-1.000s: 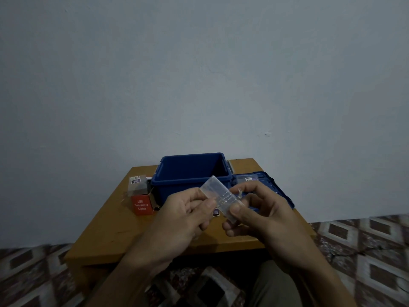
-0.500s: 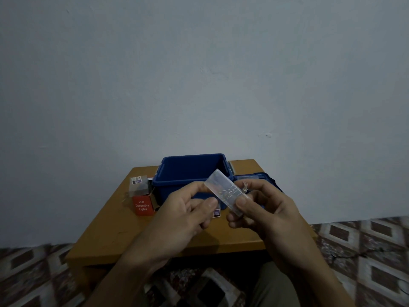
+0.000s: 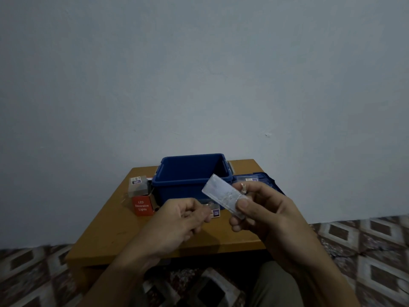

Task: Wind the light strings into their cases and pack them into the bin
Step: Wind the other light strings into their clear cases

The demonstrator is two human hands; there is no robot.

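My right hand grips a clear plastic case, tilted with its far end toward the blue bin. A small bit of the light string shows beside my right fingers. My left hand is just left of the case, fingers curled and pinching something small and clear; what it is I cannot tell. The open blue bin stands at the back middle of the wooden table; I see nothing inside it.
A red "LED Decorative Lights" box and a clear case sit left of the bin. The blue bin lid lies to the right with another case on it. A small labelled case lies on the table between my hands.
My left hand has let go of the clear case and drawn down and left. My right hand keeps the case and has tipped it a little more upright.
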